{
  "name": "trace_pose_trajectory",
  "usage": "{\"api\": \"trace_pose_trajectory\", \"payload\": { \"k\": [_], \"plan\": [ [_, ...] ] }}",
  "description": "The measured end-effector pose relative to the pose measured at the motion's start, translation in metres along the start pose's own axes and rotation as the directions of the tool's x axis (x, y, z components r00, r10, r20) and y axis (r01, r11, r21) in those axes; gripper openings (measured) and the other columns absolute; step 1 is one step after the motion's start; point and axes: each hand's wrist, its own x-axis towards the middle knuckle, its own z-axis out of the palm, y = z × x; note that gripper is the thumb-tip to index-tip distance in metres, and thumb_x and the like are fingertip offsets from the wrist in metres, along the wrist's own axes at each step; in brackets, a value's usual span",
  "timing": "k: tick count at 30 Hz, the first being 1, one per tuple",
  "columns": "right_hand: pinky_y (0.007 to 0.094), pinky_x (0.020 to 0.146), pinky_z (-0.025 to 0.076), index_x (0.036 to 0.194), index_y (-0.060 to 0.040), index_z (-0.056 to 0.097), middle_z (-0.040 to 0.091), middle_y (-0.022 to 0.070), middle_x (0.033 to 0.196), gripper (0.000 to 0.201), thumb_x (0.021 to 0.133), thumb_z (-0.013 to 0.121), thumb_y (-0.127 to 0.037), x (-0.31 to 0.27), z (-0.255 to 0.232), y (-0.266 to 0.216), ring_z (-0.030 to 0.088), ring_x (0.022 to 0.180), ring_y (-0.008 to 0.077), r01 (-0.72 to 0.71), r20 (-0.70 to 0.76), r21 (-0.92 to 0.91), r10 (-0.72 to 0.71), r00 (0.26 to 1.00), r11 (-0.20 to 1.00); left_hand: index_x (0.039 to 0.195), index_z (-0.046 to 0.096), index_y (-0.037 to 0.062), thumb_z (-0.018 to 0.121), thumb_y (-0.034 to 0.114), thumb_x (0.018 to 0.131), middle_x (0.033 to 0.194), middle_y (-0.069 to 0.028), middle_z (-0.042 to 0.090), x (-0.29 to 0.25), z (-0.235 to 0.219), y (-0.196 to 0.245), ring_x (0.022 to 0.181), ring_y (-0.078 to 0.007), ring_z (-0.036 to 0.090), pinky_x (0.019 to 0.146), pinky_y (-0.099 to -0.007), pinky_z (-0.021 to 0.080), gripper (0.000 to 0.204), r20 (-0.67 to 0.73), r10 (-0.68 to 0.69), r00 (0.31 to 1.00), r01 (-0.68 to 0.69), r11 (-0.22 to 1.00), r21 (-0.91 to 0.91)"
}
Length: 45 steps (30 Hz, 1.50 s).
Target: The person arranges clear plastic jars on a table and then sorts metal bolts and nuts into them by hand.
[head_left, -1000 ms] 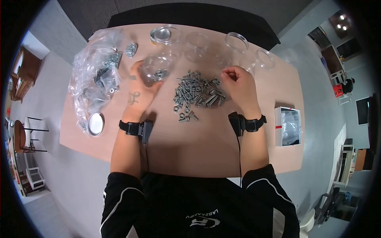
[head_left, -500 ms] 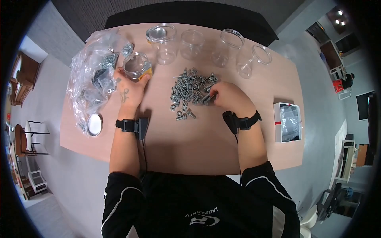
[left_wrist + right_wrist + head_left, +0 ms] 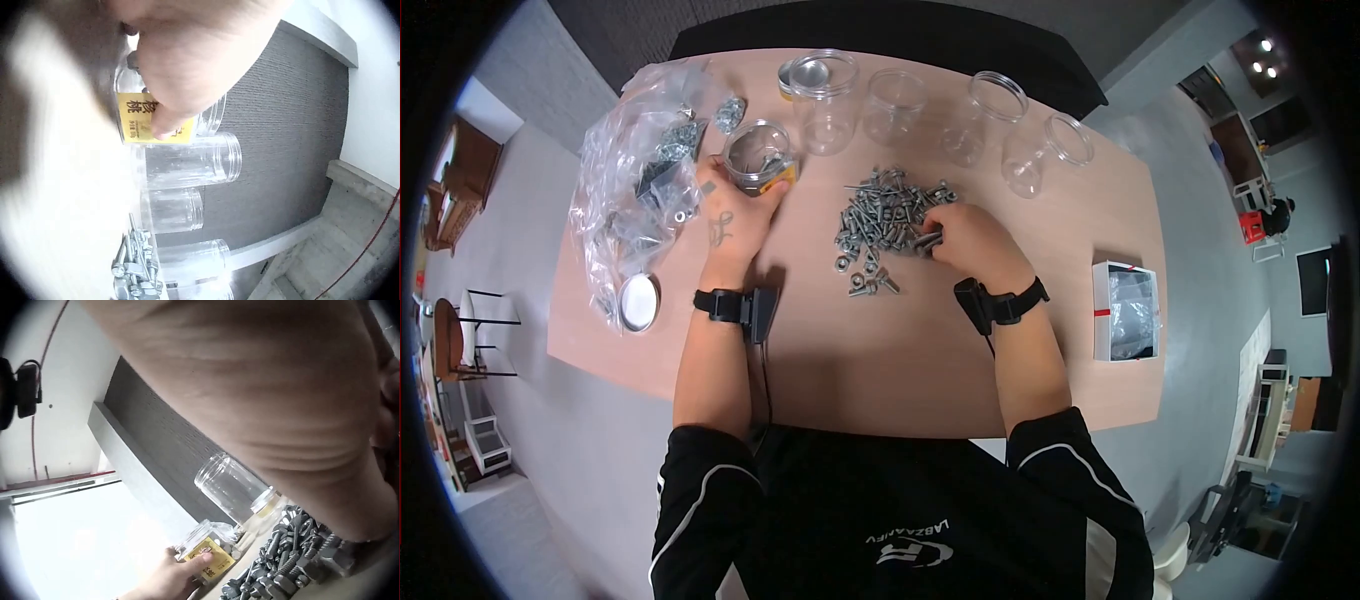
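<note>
My left hand (image 3: 740, 217) grips a clear jar (image 3: 757, 150) with a yellow label (image 3: 139, 117), its thumb over the label in the left wrist view. Some metal pieces show inside that jar. At the right edge of a pile of bolts and nuts (image 3: 887, 215), my right hand (image 3: 980, 243) has its fingers curled at a bolt (image 3: 927, 240); the fingertips are mostly hidden in the right wrist view.
Clear open jars (image 3: 827, 115) stand along the back of the table (image 3: 860, 380). Plastic bags (image 3: 635, 150) of hardware cover the left side, a round lid (image 3: 639, 303) near them. A white box (image 3: 1127, 312) lies at the right.
The left hand's jar has gone from tilted over to upright, farther left and clear of the back jars. My right hand has come down and left from above the pile to its right edge.
</note>
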Motion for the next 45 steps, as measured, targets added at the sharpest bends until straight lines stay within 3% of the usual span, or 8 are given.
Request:
{"api": "trace_pose_trajectory", "payload": {
  "k": [6,8,24,30,33,35,42,45],
  "plan": [
    [0.0470,0.081,0.057,0.088,-0.0040,0.073,0.075,0.0166,0.094,0.019,0.070,0.077,-0.008,0.000,-0.008,-0.008,0.072,0.094,0.0372,-0.037,0.082,-0.085,0.044,0.996,0.996,0.136,0.036,-0.0012,0.098,0.010,0.071,0.144,-0.0251,0.052,-0.002,-0.003,0.011,0.127,-0.0346,0.062,0.105,-0.0408,0.053,0.090,0.035,0.219,0.975,-0.213,0.969,-0.124],
    [0.0455,0.078,0.055,0.089,-0.0003,0.072,0.073,0.0202,0.091,0.021,0.071,0.076,-0.011,0.000,-0.006,-0.006,0.070,0.089,0.0383,-0.012,0.093,-0.074,0.019,0.996,0.997,0.138,0.034,0.0025,0.092,0.002,0.075,0.158,-0.0278,0.046,0.000,0.004,0.007,0.135,-0.0414,0.060,0.110,-0.0424,0.054,0.085,0.082,0.305,0.949,-0.254,0.890,-0.379],
    [0.0443,0.077,0.055,0.099,-0.0011,0.077,0.075,0.0202,0.093,0.021,0.086,0.074,-0.018,-0.008,-0.039,-0.027,0.071,0.087,0.0375,-0.087,0.175,0.093,0.069,0.982,0.992,0.131,0.040,0.0038,0.086,-0.007,0.074,0.151,-0.0262,0.054,-0.002,-0.003,0.022,0.135,-0.0445,0.058,0.109,-0.0442,0.053,0.074,0.089,0.465,0.881,-0.419,0.853,-0.311],
    [0.0408,0.075,0.055,0.106,-0.0008,0.078,0.076,0.0199,0.092,0.025,0.093,0.073,-0.022,-0.007,-0.038,-0.049,0.072,0.082,0.0348,0.023,-0.056,0.269,-0.008,0.998,0.963,0.131,0.039,0.0055,0.088,-0.007,0.073,0.155,-0.0238,0.052,-0.004,-0.006,0.032,0.140,-0.0417,0.057,0.111,-0.0431,0.053,0.077,0.117,0.567,0.815,-0.527,0.810,-0.257],
    [0.0379,0.075,0.055,0.113,-0.0020,0.078,0.076,0.0198,0.094,0.028,0.094,0.074,-0.023,-0.007,-0.033,-0.054,0.073,0.081,0.0326,0.030,-0.075,0.335,-0.005,0.997,0.942,0.131,0.040,0.0053,0.089,-0.007,0.072,0.154,-0.0243,0.053,-0.008,-0.009,0.043,0.140,-0.0431,0.057,0.113,-0.0440,0.052,0.077,0.160,0.582,0.797,-0.529,0.802,-0.277],
    [0.0281,0.070,0.051,0.120,0.0012,0.076,0.075,0.0115,0.083,0.030,0.095,0.076,-0.015,-0.006,-0.026,-0.053,0.066,0.072,0.0128,0.081,-0.108,0.466,-0.034,0.994,0.881,0.128,0.043,0.0056,0.090,-0.005,0.072,0.153,-0.0235,0.054,-0.010,-0.007,0.049,0.141,-0.0438,0.056,0.114,-0.0450,0.051,0.074,0.162,0.580,0.798,-0.495,0.785,-0.373],
    [0.0294,0.071,0.052,0.120,-0.0010,0.077,0.076,0.0153,0.088,0.029,0.095,0.078,-0.015,-0.008,-0.025,-0.067,0.068,0.074,0.0159,0.135,-0.186,0.376,-0.068,0.980,0.917,0.123,0.046,0.0059,0.088,-0.003,0.073,0.152,-0.0213,0.056,-0.013,-0.010,0.062,0.141,-0.0450,0.055,0.112,-0.0470,0.051,0.066,0.179,0.613,0.769,-0.534,0.771,-0.347],
    [0.0392,0.078,0.057,0.118,-0.0014,0.077,0.076,0.0233,0.102,0.029,0.095,0.075,-0.019,-0.006,-0.020,-0.068,0.074,0.085,0.0345,0.132,-0.191,0.340,-0.069,0.979,0.931,0.123,0.046,0.0058,0.088,-0.004,0.073,0.152,-0.0212,0.056,-0.012,-0.012,0.064,0.142,-0.0449,0.054,0.113,-0.0470,0.050,0.066,0.197,0.616,0.762,-0.540,0.774,-0.331]
  ]
}}
